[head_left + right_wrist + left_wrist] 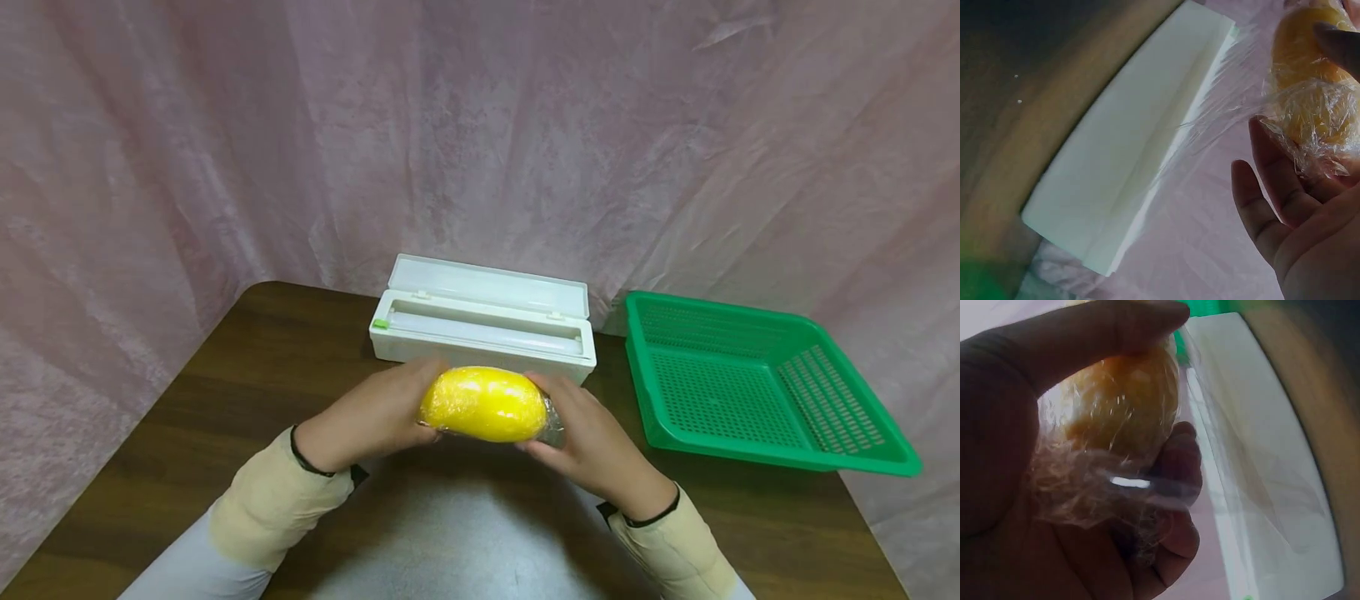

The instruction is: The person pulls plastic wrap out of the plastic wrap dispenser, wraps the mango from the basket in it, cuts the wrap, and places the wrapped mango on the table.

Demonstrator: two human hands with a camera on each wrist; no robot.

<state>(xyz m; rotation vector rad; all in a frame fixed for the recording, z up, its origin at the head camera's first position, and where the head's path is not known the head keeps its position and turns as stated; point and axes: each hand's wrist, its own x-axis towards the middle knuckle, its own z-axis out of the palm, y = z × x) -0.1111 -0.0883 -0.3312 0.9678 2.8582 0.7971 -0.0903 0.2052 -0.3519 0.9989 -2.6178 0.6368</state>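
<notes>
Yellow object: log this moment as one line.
left hand, right hand: holding film-wrapped yellow object | white box: lid open | green basket: beside box

from where i stand, white glare dots the wrapped yellow object point(483, 404), and a pale sheen lies on the worktop point(465, 537) between dark shadows. both wrist views are dim and soft, the left fingers point(1180, 459) backlit, the film point(1130, 482) glinting.
</notes>
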